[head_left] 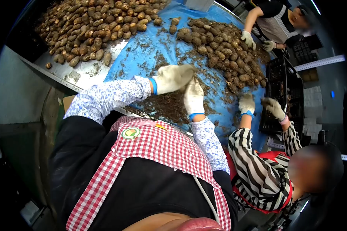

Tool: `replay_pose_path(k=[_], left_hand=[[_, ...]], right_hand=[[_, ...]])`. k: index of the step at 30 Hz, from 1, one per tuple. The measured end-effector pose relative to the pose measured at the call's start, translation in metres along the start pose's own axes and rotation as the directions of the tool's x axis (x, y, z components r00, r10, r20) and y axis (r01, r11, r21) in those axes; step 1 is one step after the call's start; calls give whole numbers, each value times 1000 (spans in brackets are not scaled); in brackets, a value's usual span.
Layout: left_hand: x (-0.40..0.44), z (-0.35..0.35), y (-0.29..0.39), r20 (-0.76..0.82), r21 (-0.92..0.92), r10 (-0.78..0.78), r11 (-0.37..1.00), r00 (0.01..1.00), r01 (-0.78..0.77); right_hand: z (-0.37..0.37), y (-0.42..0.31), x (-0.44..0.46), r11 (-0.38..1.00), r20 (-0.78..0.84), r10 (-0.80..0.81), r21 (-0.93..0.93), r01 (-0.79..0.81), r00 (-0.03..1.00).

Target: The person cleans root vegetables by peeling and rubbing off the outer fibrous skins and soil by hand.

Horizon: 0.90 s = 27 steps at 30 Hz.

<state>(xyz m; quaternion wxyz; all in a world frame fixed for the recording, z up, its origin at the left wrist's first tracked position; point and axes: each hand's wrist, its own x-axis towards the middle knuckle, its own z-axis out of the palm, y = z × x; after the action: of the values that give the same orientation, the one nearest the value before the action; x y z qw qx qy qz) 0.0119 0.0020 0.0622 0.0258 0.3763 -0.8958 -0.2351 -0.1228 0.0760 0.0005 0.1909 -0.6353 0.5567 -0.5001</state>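
Note:
Both my hands wear soiled white work gloves with blue wristbands. They meet over the blue sheet. My left hand is curled, its fingertips smeared by motion. Close against it is my right hand, with its fingers bent toward the left one. Whatever lies between them is hidden by the gloves. Beneath and around the hands are dark soil and root scraps. Past them to the right is a heap of soil-covered taro corms. A cleaner-looking heap of taro lies at the far left.
A co-worker in striped sleeves has gloved hands at the right of the sheet. Another person's gloved hand touches the far side of the dirty heap. Black crates stand along the right edge. A metal table edge runs at left.

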Motion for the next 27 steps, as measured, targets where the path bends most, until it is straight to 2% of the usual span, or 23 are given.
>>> replay_pose_path(k=[1, 2, 3, 5, 6, 7, 8, 9, 10, 12, 13, 15, 16, 17, 18, 19, 20, 21, 23, 24, 25, 26, 27], left_hand=[[13, 22, -15, 151, -551, -118, 814, 982, 182], [25, 44, -29, 296, -873, -231, 328, 927, 360], [21, 48, -29, 463, -847, -245, 161, 851, 507], [-4, 9, 2, 483, -839, -295, 115, 825, 532], [1, 10, -2, 243, -789, -310, 488, 919, 373], [7, 18, -10, 12, -590, -227, 785, 974, 190], [17, 29, -22, -175, -283, -62, 959, 983, 10], [34, 47, -37, -244, -187, 19, 980, 970, -66], [50, 65, -52, -309, -80, 100, 988, 946, -131], [95, 108, -84, -316, -396, -16, 911, 949, -116], [36, 19, -23, -391, -699, 15, 645, 920, -308], [28, 28, -9, -498, -844, -33, 248, 866, -476], [31, 31, -7, -541, -841, -78, 26, 838, -540], [33, 34, -7, -610, -792, -116, 114, 784, -600], [34, 37, -6, -674, -737, -154, 207, 723, -643], [30, 37, -5, -596, -801, -254, 248, 761, -545], [27, 37, -6, -513, -856, -359, 276, 780, -437], [26, 36, -9, -484, -872, -354, 273, 800, -407], [32, 44, -25, -481, -875, -217, 180, 850, -449], [32, 48, -30, -476, -878, -142, 133, 868, -460], [8, 23, 4, -378, -881, -269, 399, 886, -255], [16, 32, -2, -501, -849, -104, 254, 859, -464], [31, 49, -14, -628, -774, 39, 70, 777, -629]], right_hand=[[0, -14, 9, 922, 31, 25, -386, -12, 999], [-1, -25, 15, 705, 54, 65, -709, -8, 996], [-7, -36, 19, 647, 146, -210, -721, 249, 967], [-12, -39, 17, 672, 169, 35, -734, 103, 985], [-13, -39, 17, 672, 183, 155, -740, 32, 971], [-12, -37, 17, 840, 129, 227, -527, -127, 965], [-10, -31, 16, 924, 98, 311, -266, -277, 945], [-9, -23, 16, 916, 89, 397, 20, -400, 914], [-6, -12, 17, 820, 100, 476, 308, -482, 874], [-3, 24, 15, 915, 63, 355, 179, -361, 933], [-6, 9, 21, 808, 99, 464, 361, -466, 880], [-15, 2, 25, 657, 181, 456, 592, -467, 871], [-19, -1, 26, 558, 222, 451, 687, -467, 865], [-21, 10, 22, 372, 290, 428, 807, -459, 856], [-20, -1, 24, 428, 231, 441, 795, -430, 867], [-18, -12, 25, 483, 172, 453, 778, -403, 875], [-19, -21, 22, 613, 107, 424, 697, -371, 900], [-20, -27, 18, 729, 49, 381, 599, -332, 923], [-23, -9, 18, 783, 210, 389, 439, -442, 897], [-23, -5, 20, 863, 197, 325, 337, -376, 925], [-23, -3, 21, 926, 192, 259, 231, -300, 947], [-23, -2, 22, 969, 194, 190, 119, -215, 962], [-28, -16, 23, 892, 196, 307, 281, -353, 931]])
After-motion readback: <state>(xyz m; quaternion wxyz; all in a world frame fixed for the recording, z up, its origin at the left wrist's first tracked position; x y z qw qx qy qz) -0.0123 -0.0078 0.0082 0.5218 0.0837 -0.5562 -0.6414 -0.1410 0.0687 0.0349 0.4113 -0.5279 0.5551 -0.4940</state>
